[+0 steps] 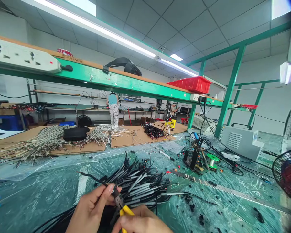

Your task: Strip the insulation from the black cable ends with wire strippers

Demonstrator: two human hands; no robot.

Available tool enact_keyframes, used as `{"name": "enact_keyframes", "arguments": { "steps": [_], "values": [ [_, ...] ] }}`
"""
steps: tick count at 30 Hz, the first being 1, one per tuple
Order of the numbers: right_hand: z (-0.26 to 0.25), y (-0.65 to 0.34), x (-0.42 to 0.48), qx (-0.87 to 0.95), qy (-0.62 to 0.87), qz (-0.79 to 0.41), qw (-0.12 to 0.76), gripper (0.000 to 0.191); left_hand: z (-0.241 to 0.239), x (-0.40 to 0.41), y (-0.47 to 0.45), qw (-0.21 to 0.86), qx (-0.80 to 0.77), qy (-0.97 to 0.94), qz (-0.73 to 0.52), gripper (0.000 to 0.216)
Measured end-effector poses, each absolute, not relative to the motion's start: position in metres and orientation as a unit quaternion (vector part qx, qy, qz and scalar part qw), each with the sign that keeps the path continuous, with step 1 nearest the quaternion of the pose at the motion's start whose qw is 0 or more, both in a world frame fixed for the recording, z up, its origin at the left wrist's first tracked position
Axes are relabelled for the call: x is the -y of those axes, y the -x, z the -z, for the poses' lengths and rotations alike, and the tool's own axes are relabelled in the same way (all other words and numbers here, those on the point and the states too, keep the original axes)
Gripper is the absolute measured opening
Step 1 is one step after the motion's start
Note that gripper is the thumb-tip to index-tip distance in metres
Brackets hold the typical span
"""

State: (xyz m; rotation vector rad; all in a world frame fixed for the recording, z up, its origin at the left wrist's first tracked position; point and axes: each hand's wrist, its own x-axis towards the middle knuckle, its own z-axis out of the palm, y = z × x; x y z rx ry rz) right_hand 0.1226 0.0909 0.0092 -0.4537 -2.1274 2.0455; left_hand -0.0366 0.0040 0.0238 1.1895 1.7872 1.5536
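Observation:
My left hand pinches a black cable, whose stripped end points up and to the left. In my right hand is a pair of cutting pliers with yellow handles. The pliers' jaws meet the cable right beside my left fingertips; whether they are closed through it I cannot tell. Just beyond both hands lies a pile of black cables, many with grey ribbed sleeves. More black cable runs below my wrists, partly hidden by them.
Bundles of pale wires and dark wires lie on cardboard behind. To the right are a metal ruler, a solder spool, a black stand, a grey machine and a fan. A green shelf crosses above. Two people are farther back.

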Motion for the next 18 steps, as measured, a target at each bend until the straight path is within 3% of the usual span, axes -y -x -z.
{"name": "enact_keyframes", "arguments": {
  "steps": [5, 9, 12, 18],
  "values": [
    [-0.009, -0.121, -0.085, 0.727, 0.179, -0.656, 0.095, 0.048, -0.021, -0.005, 0.039, 0.256, -0.652, -0.430, -0.569, 0.045],
    [-0.017, -0.121, -0.075, 0.836, 0.337, -0.414, 0.129, 0.032, -0.023, -0.005, 0.036, 0.224, -0.671, -0.437, -0.556, 0.045],
    [-0.021, -0.121, -0.072, 0.874, 0.393, -0.259, 0.123, 0.038, -0.027, -0.004, 0.034, 0.210, -0.675, -0.451, -0.546, 0.044],
    [-0.028, -0.127, -0.076, 0.894, 0.368, -0.226, 0.114, 0.041, -0.029, -0.002, 0.033, 0.227, -0.668, -0.460, -0.539, 0.041]
  ]
}}
